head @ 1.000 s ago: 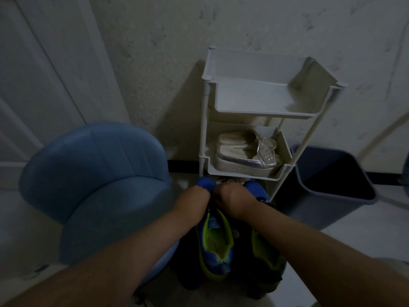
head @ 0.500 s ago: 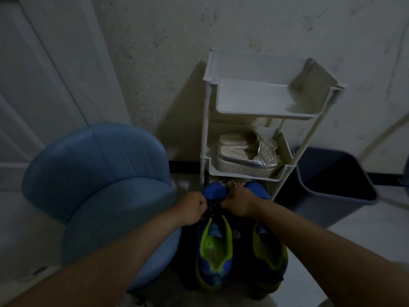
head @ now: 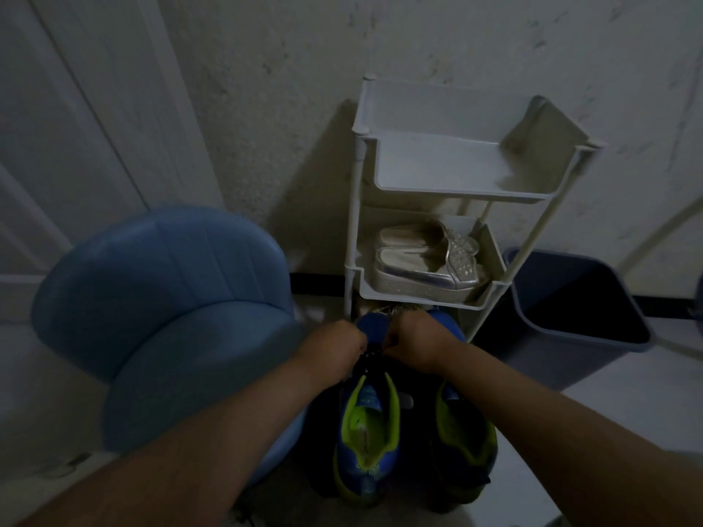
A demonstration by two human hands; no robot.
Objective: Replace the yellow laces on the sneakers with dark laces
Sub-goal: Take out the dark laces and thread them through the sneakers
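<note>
Two blue sneakers with lime-green lining stand side by side on the floor, toes toward the rack. The left sneaker (head: 367, 424) has a dark lace (head: 374, 353) running across its front eyelets. My left hand (head: 334, 346) and my right hand (head: 416, 342) meet over that lacing, fingers curled and pinching the dark lace from either side. My right forearm crosses over the right sneaker (head: 462, 446) and hides its front. No yellow lace shows.
A white shelf rack (head: 357, 222) stands against the wall just beyond the toes, with silver sandals (head: 422, 260) on its middle tier. A blue round chair (head: 163, 317) sits close on the left. A dark grey bin (head: 578, 321) stands on the right.
Both hands have moved slightly back from the toes toward the lacing, and the blue toe of the left sneaker now shows between them. The view has barely shifted.
</note>
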